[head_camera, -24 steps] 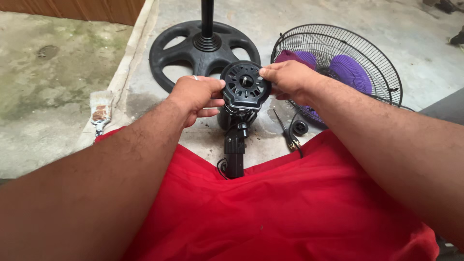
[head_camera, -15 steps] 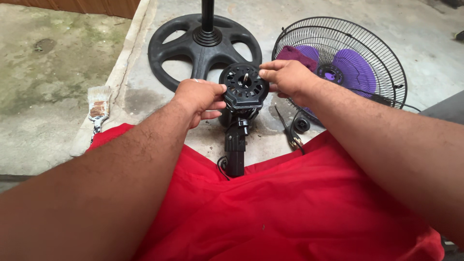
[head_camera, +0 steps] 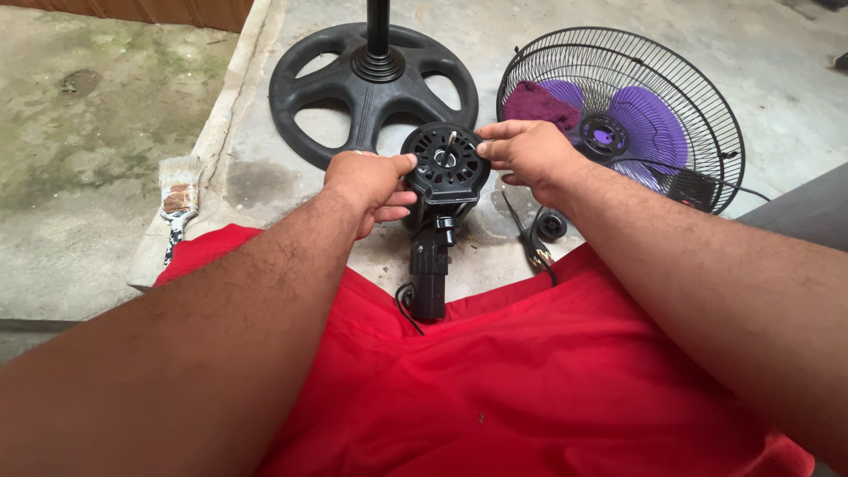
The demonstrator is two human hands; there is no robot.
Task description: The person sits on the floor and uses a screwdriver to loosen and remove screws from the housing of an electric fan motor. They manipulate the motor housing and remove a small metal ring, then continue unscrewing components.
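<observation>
A black fan motor housing [head_camera: 447,164] with a vented round face and a short shaft stands upright on its neck bracket [head_camera: 429,269] between my knees. My left hand [head_camera: 369,184] grips its left side, thumb on the rim. My right hand [head_camera: 526,154] holds the right side with fingertips on the rim. A black cable trails from the bracket's foot over the red cloth [head_camera: 495,389] on my lap.
A black round fan base [head_camera: 309,79] with its pole stands behind on the concrete. A wire fan guard [head_camera: 698,106] with purple blades and a maroon rag lies at right. A paintbrush [head_camera: 178,201] lies at left; pliers [head_camera: 530,243] and a small black cap [head_camera: 552,224] lie by my right wrist.
Both hands keep hold of the motor housing; the view has shifted slightly, and my right fingers have settled closer on the rim.
</observation>
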